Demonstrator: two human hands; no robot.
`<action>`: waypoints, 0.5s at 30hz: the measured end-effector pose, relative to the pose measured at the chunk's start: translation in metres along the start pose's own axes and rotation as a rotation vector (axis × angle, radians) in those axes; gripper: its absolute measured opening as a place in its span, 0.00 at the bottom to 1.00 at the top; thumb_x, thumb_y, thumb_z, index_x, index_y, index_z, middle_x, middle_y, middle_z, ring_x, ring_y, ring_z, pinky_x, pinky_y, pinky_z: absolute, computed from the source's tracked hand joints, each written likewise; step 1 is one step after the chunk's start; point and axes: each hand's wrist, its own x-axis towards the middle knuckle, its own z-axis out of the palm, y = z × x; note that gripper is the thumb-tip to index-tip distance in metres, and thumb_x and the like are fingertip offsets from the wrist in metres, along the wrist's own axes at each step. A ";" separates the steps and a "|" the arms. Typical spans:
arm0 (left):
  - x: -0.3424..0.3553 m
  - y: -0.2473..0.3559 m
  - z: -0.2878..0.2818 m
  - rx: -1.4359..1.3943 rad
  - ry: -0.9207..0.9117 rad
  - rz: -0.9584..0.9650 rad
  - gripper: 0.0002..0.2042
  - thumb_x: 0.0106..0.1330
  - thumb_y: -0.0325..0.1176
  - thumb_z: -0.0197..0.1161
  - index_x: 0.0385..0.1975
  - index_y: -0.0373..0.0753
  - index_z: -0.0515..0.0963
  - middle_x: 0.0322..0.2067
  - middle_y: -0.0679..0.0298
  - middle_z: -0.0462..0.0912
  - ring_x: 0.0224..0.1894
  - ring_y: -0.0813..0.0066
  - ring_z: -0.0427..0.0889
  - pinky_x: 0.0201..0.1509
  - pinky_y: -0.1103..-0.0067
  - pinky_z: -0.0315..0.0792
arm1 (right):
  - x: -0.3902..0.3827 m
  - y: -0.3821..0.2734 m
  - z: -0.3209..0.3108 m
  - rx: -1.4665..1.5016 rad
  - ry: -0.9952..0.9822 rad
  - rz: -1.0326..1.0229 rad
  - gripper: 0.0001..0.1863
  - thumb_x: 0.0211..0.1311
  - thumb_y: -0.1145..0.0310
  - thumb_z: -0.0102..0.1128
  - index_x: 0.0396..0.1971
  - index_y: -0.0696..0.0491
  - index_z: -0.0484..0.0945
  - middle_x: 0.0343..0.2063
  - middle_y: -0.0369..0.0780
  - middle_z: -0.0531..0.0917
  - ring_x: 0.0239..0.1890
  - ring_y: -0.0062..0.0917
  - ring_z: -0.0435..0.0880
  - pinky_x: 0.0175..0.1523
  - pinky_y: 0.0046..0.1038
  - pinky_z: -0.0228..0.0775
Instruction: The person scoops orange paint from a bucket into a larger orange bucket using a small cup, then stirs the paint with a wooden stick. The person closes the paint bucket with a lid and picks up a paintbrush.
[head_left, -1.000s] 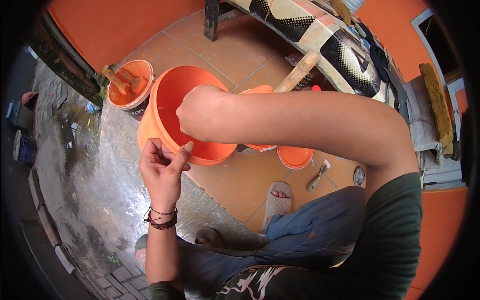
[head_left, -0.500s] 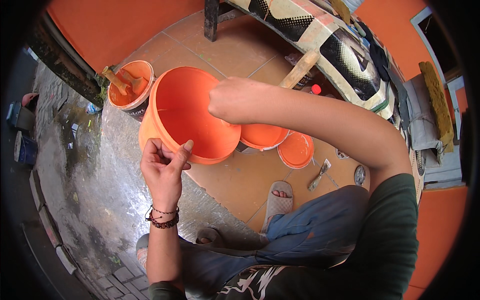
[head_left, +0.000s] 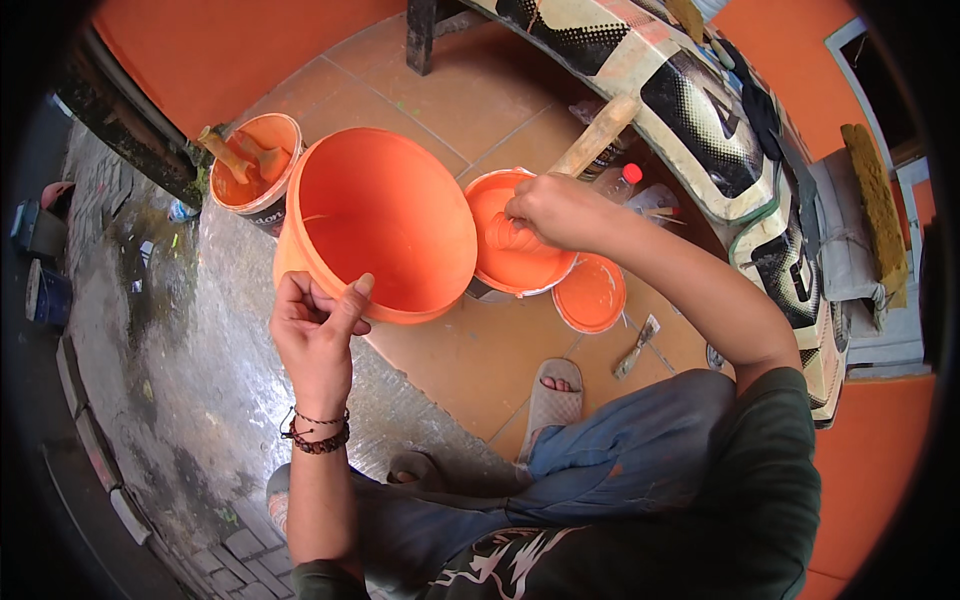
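Over a round orange-filled tub (head_left: 489, 291), the right hand (head_left: 556, 212) bunches, hold unclear; the left hand (head_left: 318, 335) pinches a wide orange plastic bucket (head_left: 395, 205) near a dark-sided, pale-lettered pail (head_left: 264, 213).

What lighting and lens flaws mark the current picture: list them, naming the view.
Head view: white glare on the grey concrete, below and left of the left hand; head view: dark shadow beneath the patterned bench; head view: fisheye curvature, with blackened corners.
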 end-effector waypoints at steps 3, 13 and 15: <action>-0.001 0.002 0.002 0.007 0.000 -0.007 0.12 0.58 0.24 0.68 0.26 0.41 0.68 0.21 0.69 0.76 0.17 0.84 0.73 0.23 0.86 0.69 | 0.009 0.011 0.022 0.064 -0.081 0.075 0.02 0.41 0.79 0.58 0.17 0.59 0.79 0.18 0.50 0.78 0.28 0.40 0.81 0.32 0.36 0.72; -0.003 0.004 0.005 0.008 0.028 0.008 0.16 0.58 0.25 0.71 0.24 0.42 0.65 0.18 0.70 0.75 0.17 0.86 0.72 0.23 0.88 0.69 | 0.040 0.022 0.060 0.152 -0.104 0.229 0.03 0.45 0.77 0.60 0.21 0.59 0.82 0.23 0.49 0.82 0.28 0.40 0.82 0.35 0.37 0.73; -0.004 0.004 0.006 0.011 0.023 0.015 0.16 0.58 0.25 0.71 0.24 0.42 0.65 0.18 0.70 0.75 0.16 0.86 0.72 0.23 0.88 0.69 | 0.038 0.029 0.071 0.162 -0.062 0.240 0.03 0.44 0.78 0.60 0.20 0.59 0.81 0.22 0.49 0.82 0.27 0.40 0.82 0.34 0.37 0.73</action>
